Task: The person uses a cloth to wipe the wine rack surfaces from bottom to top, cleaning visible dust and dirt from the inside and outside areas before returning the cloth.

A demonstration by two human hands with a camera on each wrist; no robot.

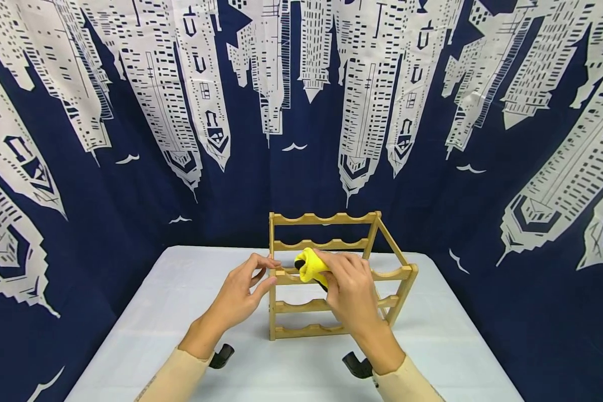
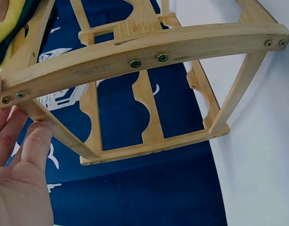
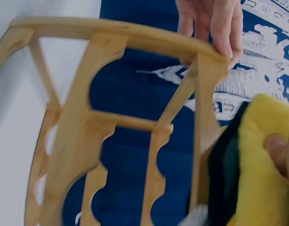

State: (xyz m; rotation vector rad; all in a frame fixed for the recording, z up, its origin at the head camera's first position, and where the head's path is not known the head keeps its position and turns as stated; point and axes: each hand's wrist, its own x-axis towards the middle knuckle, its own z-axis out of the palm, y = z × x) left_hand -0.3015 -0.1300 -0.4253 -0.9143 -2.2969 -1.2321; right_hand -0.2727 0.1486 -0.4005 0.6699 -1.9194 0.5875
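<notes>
A wooden wine rack (image 1: 311,305) with scalloped bars stands upright on the table. My left hand (image 1: 241,290) holds its near left top corner, with thumb and fingers on either side of the wood in the left wrist view. In my right hand (image 1: 349,287) is a folded cloth (image 1: 312,262), yellow on one side and dark on the other. The right thumb presses on the yellow face in the right wrist view. There the cloth (image 3: 262,155) lies against the scalloped top bar (image 3: 204,122), its dark side toward the wood.
A white-covered table (image 1: 191,279) carries the rack. Behind and along both sides hangs a dark blue curtain (image 1: 241,201) printed with white buildings. Black wrist mounts (image 1: 222,355) sit by both forearms.
</notes>
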